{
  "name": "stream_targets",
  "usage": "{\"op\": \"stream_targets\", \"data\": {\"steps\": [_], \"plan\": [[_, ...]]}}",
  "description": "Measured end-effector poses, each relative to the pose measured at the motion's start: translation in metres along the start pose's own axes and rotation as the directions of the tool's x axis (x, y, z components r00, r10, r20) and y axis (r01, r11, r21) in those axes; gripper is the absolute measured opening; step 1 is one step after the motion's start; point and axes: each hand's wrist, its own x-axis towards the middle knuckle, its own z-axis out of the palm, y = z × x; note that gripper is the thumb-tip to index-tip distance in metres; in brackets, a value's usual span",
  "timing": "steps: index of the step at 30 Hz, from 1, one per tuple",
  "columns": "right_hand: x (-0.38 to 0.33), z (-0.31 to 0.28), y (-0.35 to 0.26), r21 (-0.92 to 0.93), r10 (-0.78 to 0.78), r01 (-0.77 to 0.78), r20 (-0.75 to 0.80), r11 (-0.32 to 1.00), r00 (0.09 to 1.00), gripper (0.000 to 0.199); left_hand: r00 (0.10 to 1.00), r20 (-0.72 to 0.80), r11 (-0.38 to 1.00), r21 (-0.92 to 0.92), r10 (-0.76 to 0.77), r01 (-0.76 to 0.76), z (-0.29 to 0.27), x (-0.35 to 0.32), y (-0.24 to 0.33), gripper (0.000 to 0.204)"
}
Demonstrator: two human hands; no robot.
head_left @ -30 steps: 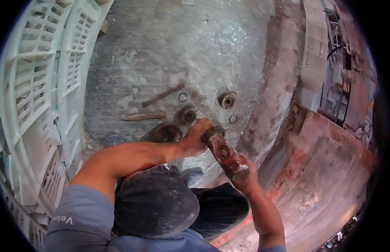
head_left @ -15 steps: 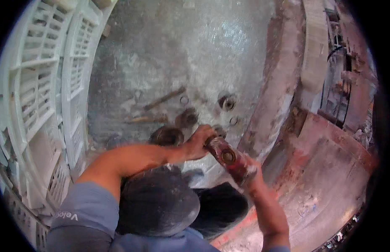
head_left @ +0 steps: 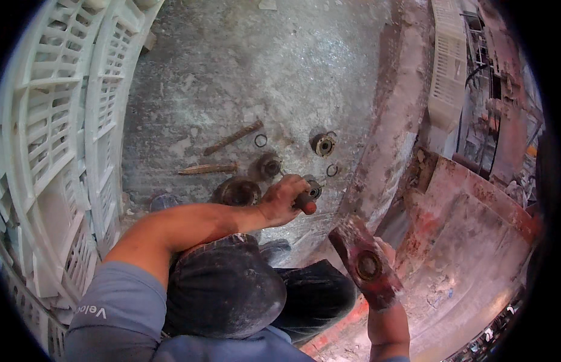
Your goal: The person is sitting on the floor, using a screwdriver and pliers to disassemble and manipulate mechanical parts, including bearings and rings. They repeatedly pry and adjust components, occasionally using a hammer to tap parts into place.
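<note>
My right hand (head_left: pixel 386 248) grips a worn red metal block (head_left: pixel 348 234) with a round ringed bore in its face; most of that hand is hidden behind the block. My left hand (head_left: pixel 283 199) is closed around a short dark rod with a reddish rounded end (head_left: pixel 306 206), held low over the floor. Just beyond the rod sits a small round metal part (head_left: pixel 315 190) with a hole in it. Beside my left wrist lies a larger dark ring-shaped part (head_left: pixel 239 192), and another round part (head_left: pixel 269 164) is a little farther off.
On the grey floor (head_left: pixel 232 72) lie a flanged round part (head_left: pixel 324 145), thin rings (head_left: pixel 260 140), a rusty bar (head_left: pixel 233 137) and a tapered rusty bar (head_left: pixel 209 169). White slatted crates (head_left: pixel 51 127) line the left. A curved reddish metal sheet (head_left: pixel 461 235) stands at the right.
The red block has moved right and nearer in my right hand, away from my left hand. My left hand has dropped slightly, and the rod in it now shows.
</note>
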Motion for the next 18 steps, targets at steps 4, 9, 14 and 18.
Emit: {"op": "stream_targets", "data": {"steps": [4, 9, 14, 18], "plan": [[0.035, -0.007, 0.067, -0.638, -0.238, 0.112, -0.114, 0.762, 0.965, 0.035, 1.000, 0.003, 0.998, 0.053, 0.028, -0.028, 0.000, 0.003, 0.004, 0.043], [0.081, -0.010, 0.128, -0.647, -0.040, -0.286, -0.440, 0.707, 0.897, 0.046, 0.994, 0.110, 0.993, 0.116, 0.019, -0.032, -0.011, 0.003, 0.006, 0.044], [0.115, -0.025, 0.186, -0.712, -0.174, -0.232, -0.448, 0.663, 0.877, 0.048, 0.972, 0.229, 0.968, 0.252, -0.047, -0.013, -0.012, 0.010, 0.007, 0.045], [0.112, -0.008, 0.097, -0.486, -0.298, 0.181, -0.176, 0.855, 0.938, 0.048, 0.966, 0.258, 0.930, 0.356, -0.004, -0.091, -0.002, 0.017, 0.006, 0.039]]}}
